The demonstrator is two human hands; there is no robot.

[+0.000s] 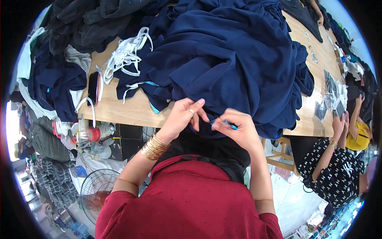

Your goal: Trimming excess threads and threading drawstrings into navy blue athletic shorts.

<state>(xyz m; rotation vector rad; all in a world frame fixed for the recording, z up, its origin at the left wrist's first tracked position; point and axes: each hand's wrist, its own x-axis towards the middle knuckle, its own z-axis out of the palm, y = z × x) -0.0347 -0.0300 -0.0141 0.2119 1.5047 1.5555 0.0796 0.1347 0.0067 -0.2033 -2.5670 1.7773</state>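
Observation:
A large heap of navy blue fabric (pixel 223 51) covers the middle of the table and hangs over its near edge. My right hand (pixel 240 129) is closed around a small blue tool (pixel 232 126), perhaps thread snips; most of it is hidden by the fingers. Just left of it, my left hand (pixel 185 116) rests at the fabric's lower edge, thumb apart from the bent fingers. Any thread between the hands is too fine to make out. Gold bangles circle my left wrist.
On the wooden table (pixel 109 101), white straps (pixel 129 51) and a phone (pixel 93 88) lie left, beside dark cloth (pixel 99 24). Clear plastic packets (pixel 330 93) lie right, near a person in a patterned black shirt (pixel 334 171). A fan (pixel 99 191) stands lower left.

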